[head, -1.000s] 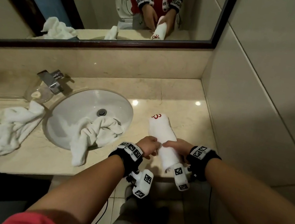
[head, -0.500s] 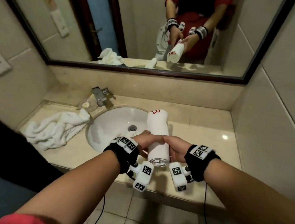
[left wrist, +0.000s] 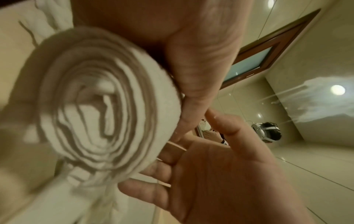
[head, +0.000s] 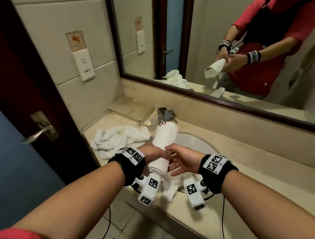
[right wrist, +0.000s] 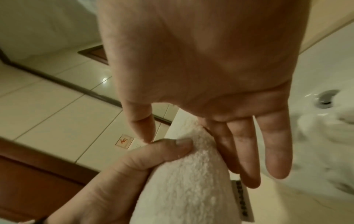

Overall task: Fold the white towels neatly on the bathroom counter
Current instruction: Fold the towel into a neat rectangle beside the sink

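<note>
Nearest the camera, the left hand (head: 153, 154) grips the rolled towel (head: 163, 142) near its near end, fingers and thumb curled round the roll. The left wrist view shows that end face on: a tight spiral of white layers (left wrist: 99, 106), blurred, with the palm closed against its right side. The right wrist view shows the left thumb (right wrist: 168, 149) pressed across the terry surface of the roll.

The right hand (head: 184, 161) is just right of the roll, palm turned toward it, fingers straight and spread. It holds nothing. Its fingertips (right wrist: 249, 166) lie against or just beside the roll; actual contact cannot be confirmed.

The rolled towel is held in the air above the near left edge of the sink (head: 195, 143), tilted, with its far end raised and pointing away. That far end carries a small red mark (head: 163, 123).

A second towel (head: 170, 189) hangs over the near rim of the sink, below the hands. A third, crumpled towel (head: 117, 138) lies on the counter (head: 263, 180) to the left of the sink.

Beyond the sink stands the faucet (head: 165, 114), with a clear glass (head: 150, 121) to its left. The mirror (head: 239, 50) on the far wall reflects the person holding the roll
</note>
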Demonstrator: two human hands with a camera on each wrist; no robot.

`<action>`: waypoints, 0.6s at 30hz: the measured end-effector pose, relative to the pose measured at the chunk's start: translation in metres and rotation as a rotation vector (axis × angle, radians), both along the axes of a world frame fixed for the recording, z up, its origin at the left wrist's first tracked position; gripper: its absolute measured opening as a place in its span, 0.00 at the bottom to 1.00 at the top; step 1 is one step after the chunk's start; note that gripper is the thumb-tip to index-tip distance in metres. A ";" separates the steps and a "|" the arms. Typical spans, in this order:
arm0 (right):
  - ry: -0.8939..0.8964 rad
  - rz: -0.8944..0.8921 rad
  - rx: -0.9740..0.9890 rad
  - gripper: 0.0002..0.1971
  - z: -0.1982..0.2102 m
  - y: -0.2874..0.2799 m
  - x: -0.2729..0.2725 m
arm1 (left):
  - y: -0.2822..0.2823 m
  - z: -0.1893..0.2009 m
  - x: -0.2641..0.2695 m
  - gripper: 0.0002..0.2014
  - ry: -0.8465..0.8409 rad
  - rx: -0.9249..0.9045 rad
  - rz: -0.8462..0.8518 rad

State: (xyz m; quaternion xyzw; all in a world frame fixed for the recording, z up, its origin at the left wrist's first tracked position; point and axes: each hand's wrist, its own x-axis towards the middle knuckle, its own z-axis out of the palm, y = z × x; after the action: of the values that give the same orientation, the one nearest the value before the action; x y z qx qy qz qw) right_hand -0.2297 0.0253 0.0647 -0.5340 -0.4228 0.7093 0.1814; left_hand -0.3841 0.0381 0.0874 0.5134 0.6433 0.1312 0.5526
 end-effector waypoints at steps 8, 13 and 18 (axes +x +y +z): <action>-0.418 0.091 0.476 0.11 0.029 0.083 -0.102 | 0.066 0.021 -0.129 0.33 0.125 0.058 0.021; -0.806 0.289 1.008 0.35 0.037 0.124 -0.141 | 0.092 0.023 -0.171 0.28 0.169 0.095 -0.044; -1.024 0.690 1.283 0.37 0.031 0.154 -0.176 | 0.118 0.014 -0.190 0.34 0.225 0.201 -0.150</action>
State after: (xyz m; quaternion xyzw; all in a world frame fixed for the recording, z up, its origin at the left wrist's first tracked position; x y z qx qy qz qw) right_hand -0.4057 0.1792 0.0959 -0.4240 -0.9053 0.0251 0.0105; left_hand -0.5740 0.1557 0.1012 0.6239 0.6447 0.0949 0.4313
